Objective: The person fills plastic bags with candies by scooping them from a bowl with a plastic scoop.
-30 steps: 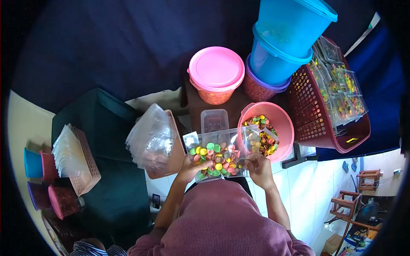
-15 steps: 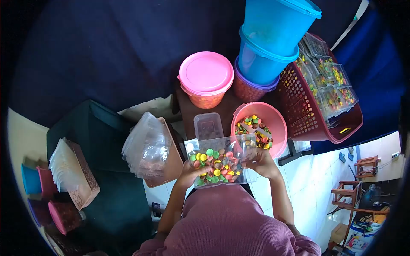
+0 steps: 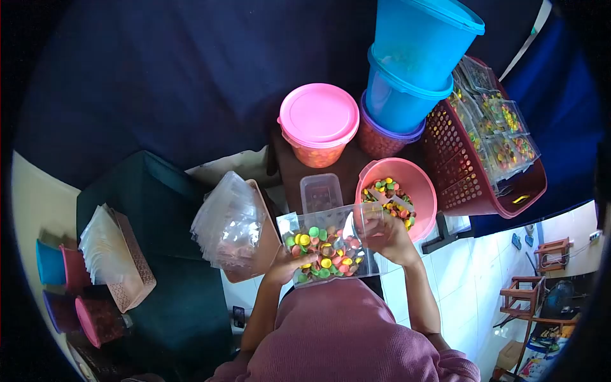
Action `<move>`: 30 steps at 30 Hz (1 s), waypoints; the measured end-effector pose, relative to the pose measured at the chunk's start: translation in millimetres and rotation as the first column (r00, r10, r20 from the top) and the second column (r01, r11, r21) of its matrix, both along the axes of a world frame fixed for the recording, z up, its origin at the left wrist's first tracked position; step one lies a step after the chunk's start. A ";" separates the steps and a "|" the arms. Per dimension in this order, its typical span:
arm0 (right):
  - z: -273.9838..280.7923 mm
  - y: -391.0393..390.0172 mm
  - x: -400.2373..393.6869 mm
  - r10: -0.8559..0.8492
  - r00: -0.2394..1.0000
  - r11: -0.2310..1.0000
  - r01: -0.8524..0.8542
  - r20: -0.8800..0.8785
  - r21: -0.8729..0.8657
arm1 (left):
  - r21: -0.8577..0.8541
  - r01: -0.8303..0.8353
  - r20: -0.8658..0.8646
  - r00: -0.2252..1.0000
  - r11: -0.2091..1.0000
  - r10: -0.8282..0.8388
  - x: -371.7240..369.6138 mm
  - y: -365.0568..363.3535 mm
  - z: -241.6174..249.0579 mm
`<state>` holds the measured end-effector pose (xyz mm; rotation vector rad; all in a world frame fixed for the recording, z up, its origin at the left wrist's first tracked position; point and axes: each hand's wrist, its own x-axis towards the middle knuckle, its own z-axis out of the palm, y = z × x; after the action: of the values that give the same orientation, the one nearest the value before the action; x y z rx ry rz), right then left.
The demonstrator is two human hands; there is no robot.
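Note:
A clear plastic bag (image 3: 347,237) of colourful button-shaped candies (image 3: 326,262) is held before my chest. My left hand (image 3: 284,264) grips its left side, the thumb lying across the front. At the bag's upper right part, my right hand (image 3: 389,237) has its fingers closed on the plastic, partly seen through it. Green, yellow, pink and brown candies lie in the bag's lower left part. Just beyond my right hand stands a pink tub (image 3: 423,191) with more candies and a pale scoop-like piece inside. Behind the bag is a small clear plastic container (image 3: 320,191).
A pink-lidded tub (image 3: 319,114) and stacked blue tubs (image 3: 407,95) stand at the back. On the right, a maroon basket (image 3: 455,162) holds filled bags. To the left are empty plastic bags (image 3: 230,223) in a basket and another bag-filled basket (image 3: 133,267).
My right hand has moved up along the bag's right side towards its upper corner. My left hand keeps its hold. The whole view has shifted slightly.

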<state>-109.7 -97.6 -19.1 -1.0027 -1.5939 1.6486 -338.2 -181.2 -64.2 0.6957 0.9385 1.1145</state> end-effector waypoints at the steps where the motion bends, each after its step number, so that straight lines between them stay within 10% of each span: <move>1: 0.2 0.8 -1.4 -0.035 0.994 0.995 0.025 -0.102 -0.096 | -0.005 -0.004 0.000 1.000 1.000 0.004 0.5 0.3 1.2; 14: -14.1 16.4 1.7 0.061 0.996 0.997 -0.058 0.063 -0.041 | -0.071 -0.024 -0.118 0.993 0.997 0.016 -2.4 1.2 2.0; 30: -12.1 27.8 -17.3 -0.057 0.989 0.996 0.047 -0.135 -0.074 | -0.104 -0.055 -0.057 0.997 0.993 0.050 -3.5 3.3 8.7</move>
<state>-127.0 -69.8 -31.2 -0.9364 -1.4176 1.7101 -341.7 -177.8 -55.5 0.6200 1.0593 1.0886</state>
